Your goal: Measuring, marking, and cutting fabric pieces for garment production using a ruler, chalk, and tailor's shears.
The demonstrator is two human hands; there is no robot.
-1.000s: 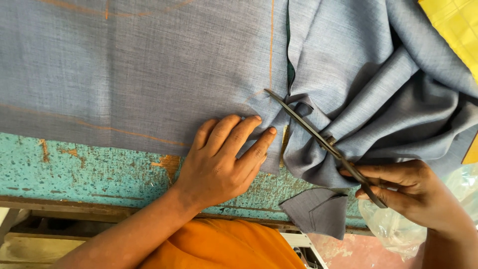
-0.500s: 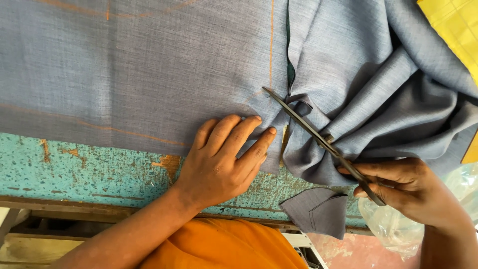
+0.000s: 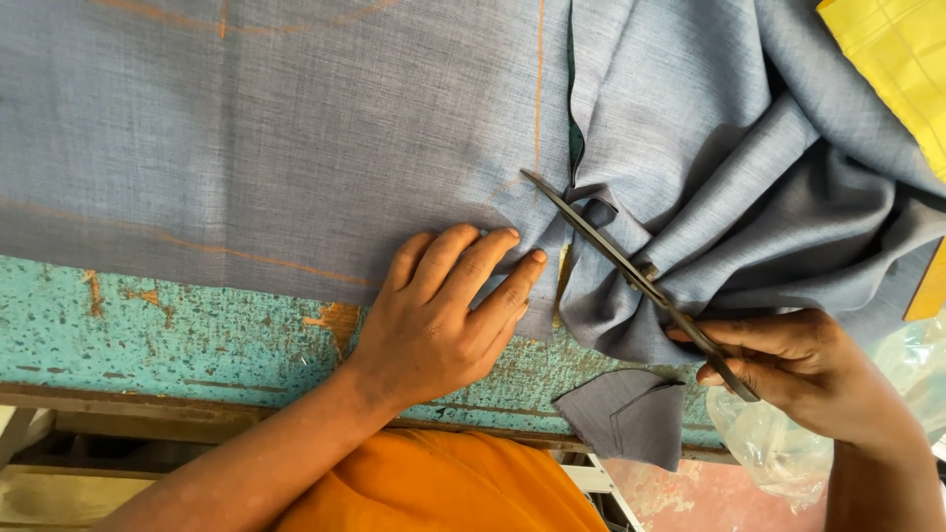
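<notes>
A large grey-blue cloth [image 3: 296,148] marked with orange chalk lines lies spread over a worn turquoise table [image 3: 148,325]. My left hand [image 3: 443,315] rests flat on the cloth's near edge, fingers apart, pinning it down. My right hand [image 3: 798,369] grips the handles of long dark scissors [image 3: 631,271]. Their blades point up and left into the cloth, just right of my left fingertips, beside a vertical chalk line. A slit in the cloth runs upward from there. Right of the scissors the cloth is bunched in folds [image 3: 749,197].
A small grey cloth offcut [image 3: 626,414] hangs over the table's front edge. Yellow fabric [image 3: 892,69] sits at the top right corner. A clear plastic bag [image 3: 769,433] lies below my right hand. My orange garment [image 3: 443,493] shows at the bottom.
The scissors have shifted very slightly left along the cloth. My left hand has stayed flat in the same place.
</notes>
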